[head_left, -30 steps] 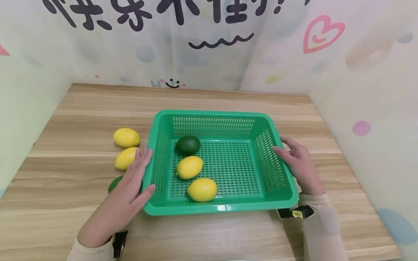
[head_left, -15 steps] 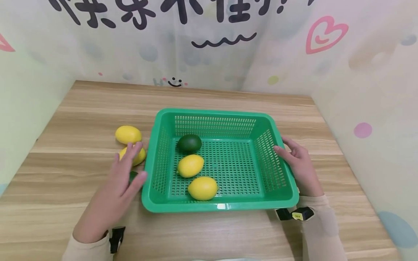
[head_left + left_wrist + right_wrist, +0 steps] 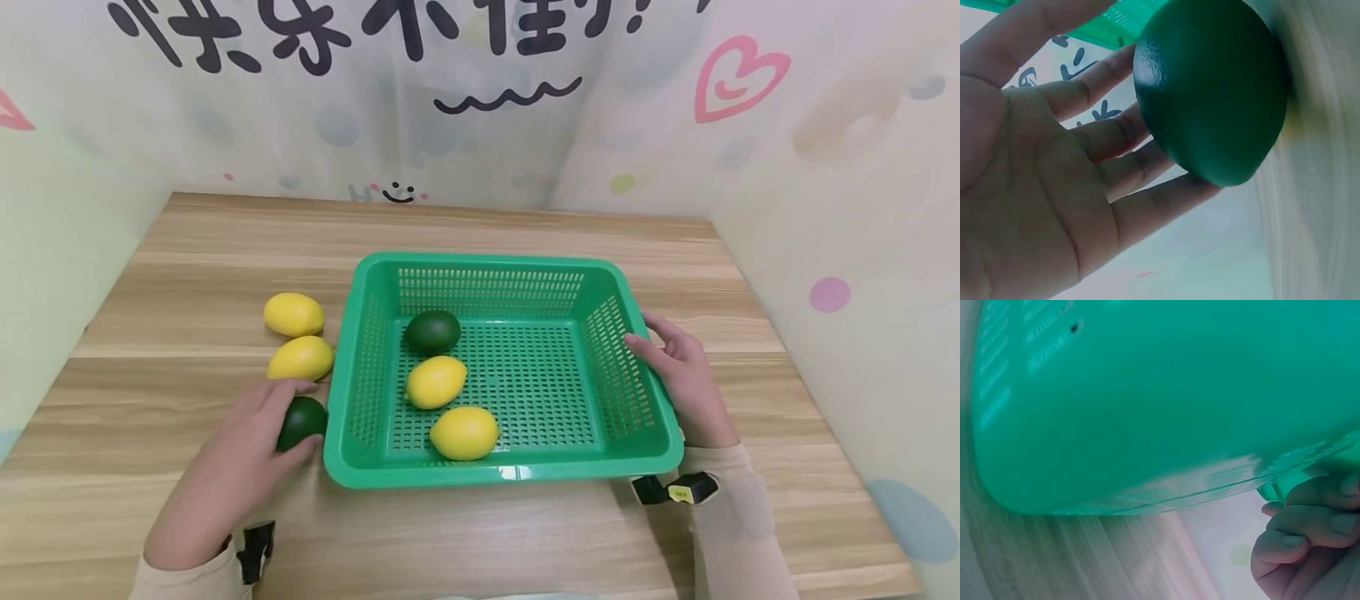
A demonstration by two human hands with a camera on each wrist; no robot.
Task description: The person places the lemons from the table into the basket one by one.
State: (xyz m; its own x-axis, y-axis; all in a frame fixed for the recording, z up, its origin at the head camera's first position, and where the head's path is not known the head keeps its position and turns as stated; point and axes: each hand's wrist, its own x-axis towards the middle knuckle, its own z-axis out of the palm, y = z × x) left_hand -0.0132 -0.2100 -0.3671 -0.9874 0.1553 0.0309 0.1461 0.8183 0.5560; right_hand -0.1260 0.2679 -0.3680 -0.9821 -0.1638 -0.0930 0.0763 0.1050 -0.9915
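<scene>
The loose dark green fruit (image 3: 302, 422) sits at the left side of the green basket (image 3: 510, 475), low by the worktop (image 3: 480, 542); whether it rests there or is just raised, I cannot tell. What has just changed is the left hand (image 3: 243, 454): a second ago it lay along the basket's left rim, and now it has moved off to this fruit, so the work in hand seems to have passed from the basket to the piece beside it. The fruit lies between thumb and fingers, with the grip closed about it: the forefinger bends round its far side, the thumb lies on the near side, and the wrist view shows fingertips reaching behind it. Just beyond are two loose lemons (image 3: 297, 337), one behind the other. Inside the basket, toward its left, are another green fruit (image 3: 432, 333) and two more lemons (image 3: 436, 382). At the opposite rim the right hand (image 3: 690, 383) grips the basket, thumb over the edge and fingers outside, as it did earlier.
</scene>
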